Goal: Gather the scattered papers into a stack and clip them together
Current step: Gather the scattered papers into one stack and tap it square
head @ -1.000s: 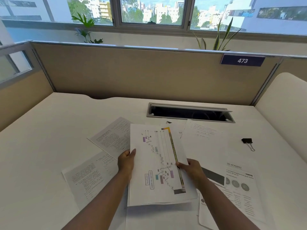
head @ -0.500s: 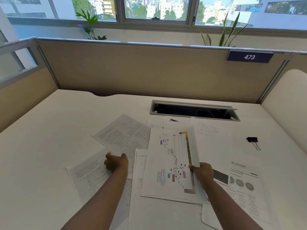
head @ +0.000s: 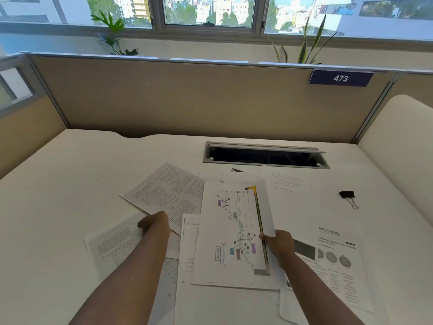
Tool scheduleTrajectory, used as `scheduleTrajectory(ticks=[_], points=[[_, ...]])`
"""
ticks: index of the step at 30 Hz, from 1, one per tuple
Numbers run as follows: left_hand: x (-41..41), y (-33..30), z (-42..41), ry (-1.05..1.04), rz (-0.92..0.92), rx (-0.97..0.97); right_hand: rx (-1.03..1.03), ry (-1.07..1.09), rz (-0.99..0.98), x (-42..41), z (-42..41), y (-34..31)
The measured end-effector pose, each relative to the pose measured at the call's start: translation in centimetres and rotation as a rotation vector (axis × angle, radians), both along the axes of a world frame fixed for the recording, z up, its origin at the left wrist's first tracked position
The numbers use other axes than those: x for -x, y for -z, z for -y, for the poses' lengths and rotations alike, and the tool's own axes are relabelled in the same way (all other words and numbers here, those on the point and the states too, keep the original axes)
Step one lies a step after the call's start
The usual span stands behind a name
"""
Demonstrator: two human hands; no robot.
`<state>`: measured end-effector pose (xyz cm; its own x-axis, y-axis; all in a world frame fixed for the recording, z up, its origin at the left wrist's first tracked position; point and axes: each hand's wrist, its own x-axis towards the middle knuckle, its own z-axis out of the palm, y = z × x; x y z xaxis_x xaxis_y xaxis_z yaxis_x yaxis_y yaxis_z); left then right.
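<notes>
On the desk [head: 58,195], loose papers are spread in an overlapping scatter, from a text sheet [head: 168,193] at the left to an academy handout [head: 337,259] at the right, with more pages partly hidden beneath. 1 diagram sheet [head: 234,231] is pinched at its right edge by the right hand [head: 280,245], thumb on top, and is held slightly raised over the rest. The left hand [head: 154,225] is curled at the near corner of the text sheet; whether that corner is actually gripped cannot be told. A black binder clip [head: 348,195] lies well apart to the right, untouched. Such sheets are judged light, limp and slippery against one another, so they should be taken by an edge or corner and slid rather than lifted flat. Once gathered, the stack would best be squared against the desk before clipping at 1 corner or edge.
</notes>
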<state>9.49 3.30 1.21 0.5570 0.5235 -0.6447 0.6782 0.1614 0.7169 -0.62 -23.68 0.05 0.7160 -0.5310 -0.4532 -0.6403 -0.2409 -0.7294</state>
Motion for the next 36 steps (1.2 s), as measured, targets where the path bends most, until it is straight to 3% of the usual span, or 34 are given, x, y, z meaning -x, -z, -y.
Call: scheduleTrajectory(ticks=[3, 5, 9, 17, 19, 23, 26, 36], points=[[-0.4, -0.2, 0.1, 0.053, -0.04, 0.017, 0.0, -0.002, -0.003, 0.0, 0.1, 0.1], [-0.2, -0.6, 0.5, 0.081, -0.115, -0.075, -0.005, -0.005, -0.003, -0.1, 0.2, 0.1], [0.3, -2.5, 2.3, 0.21, 0.139, -0.292, -0.038, -0.001, -0.007, -0.2, 0.5, 0.1], [-2.1, -5.7, 3.0, -0.062, 0.523, -0.248, -0.077, -0.004, 0.005, 0.0, 0.6, 0.1], [-2.8, -6.3, 2.4, -0.154, 0.592, -0.109, -0.082, -0.005, 0.011, 0.1, 0.7, 0.1], [-3.1, -8.3, 1.1, -0.303, 0.667, 0.348, -0.084, -0.014, 0.019, 0.2, 0.7, 0.0], [-2.0, -9.2, 1.0, -0.248, 0.647, 0.473, -0.08, -0.018, 0.011, 0.1, 0.6, 0.0], [2.2, -3.5, 1.5, 0.382, 0.23, 0.362, -0.121, -0.016, -0.019, 0.2, 0.9, -0.1]])
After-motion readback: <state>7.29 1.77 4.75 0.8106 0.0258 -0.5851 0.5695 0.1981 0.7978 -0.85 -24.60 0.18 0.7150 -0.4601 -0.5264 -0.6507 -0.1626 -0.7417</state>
